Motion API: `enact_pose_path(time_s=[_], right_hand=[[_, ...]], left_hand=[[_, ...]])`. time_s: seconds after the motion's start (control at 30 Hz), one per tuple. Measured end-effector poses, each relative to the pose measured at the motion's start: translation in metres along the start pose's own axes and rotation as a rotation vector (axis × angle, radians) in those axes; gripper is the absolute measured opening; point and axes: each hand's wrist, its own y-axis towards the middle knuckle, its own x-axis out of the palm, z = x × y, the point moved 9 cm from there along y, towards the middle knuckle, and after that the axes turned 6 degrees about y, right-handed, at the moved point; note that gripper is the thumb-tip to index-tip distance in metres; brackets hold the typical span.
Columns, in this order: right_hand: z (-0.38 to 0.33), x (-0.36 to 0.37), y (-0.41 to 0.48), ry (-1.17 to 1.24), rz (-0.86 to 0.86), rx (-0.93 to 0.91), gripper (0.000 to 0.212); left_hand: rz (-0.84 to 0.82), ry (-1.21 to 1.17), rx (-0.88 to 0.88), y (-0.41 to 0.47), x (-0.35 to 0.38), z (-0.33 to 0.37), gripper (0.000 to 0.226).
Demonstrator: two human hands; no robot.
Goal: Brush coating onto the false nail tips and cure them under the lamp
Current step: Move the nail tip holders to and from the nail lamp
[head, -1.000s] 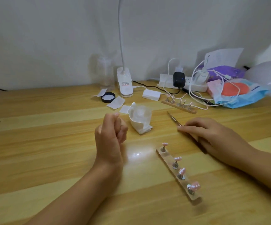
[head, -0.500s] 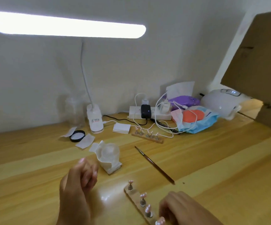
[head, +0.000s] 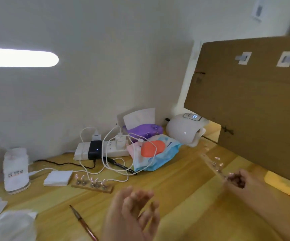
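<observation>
My right hand [head: 239,180], at the right edge of the frame, pinches one end of the clear strip [head: 212,166] that carries the nail tips [head: 216,161], holding it up off the table [head: 175,185]. The strip is blurred, but its long axis runs from my fingers at lower right up toward upper left. Its free end points at the white curing lamp [head: 184,132], which sits further up and left against the wall. The lamp's mouth seems to face the right of the frame, close to the cardboard panel [head: 253,101]; I cannot tell for sure. So I judge the strip must swing round to enter end-first. My left hand [head: 133,211], lower centre, hangs with relaxed fingers grasping nothing and is farther from the lamp. The brush [head: 83,221] lies on the table at lower left.
</observation>
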Motion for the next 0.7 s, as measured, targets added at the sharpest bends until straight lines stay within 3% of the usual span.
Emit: enact_pose_path(time_s=[0.07,0.2,0.3,0.57,0.7], right_hand=[[0.020,-0.008,0.050,-0.078,0.021,0.045,0.017],[0.038,0.003,0.124,-0.172,0.046,0.058,0.020],[0.028,0.017,0.156,-0.126,0.067,0.020,0.024],[0.010,0.048,0.199,-0.072,0.083,-0.049,0.027],[-0.007,0.071,0.212,-0.058,-0.054,-0.135,0.041]], left_hand=[[-0.019,0.084,-0.071,0.019,0.039,-0.031,0.018],[0.074,0.442,0.192,0.063,0.058,-0.061,0.022],[0.155,0.717,0.284,0.073,0.043,-0.062,0.021],[0.063,0.546,0.441,0.074,0.060,-0.057,0.016],[0.097,0.511,0.473,0.072,0.058,-0.059,0.024]])
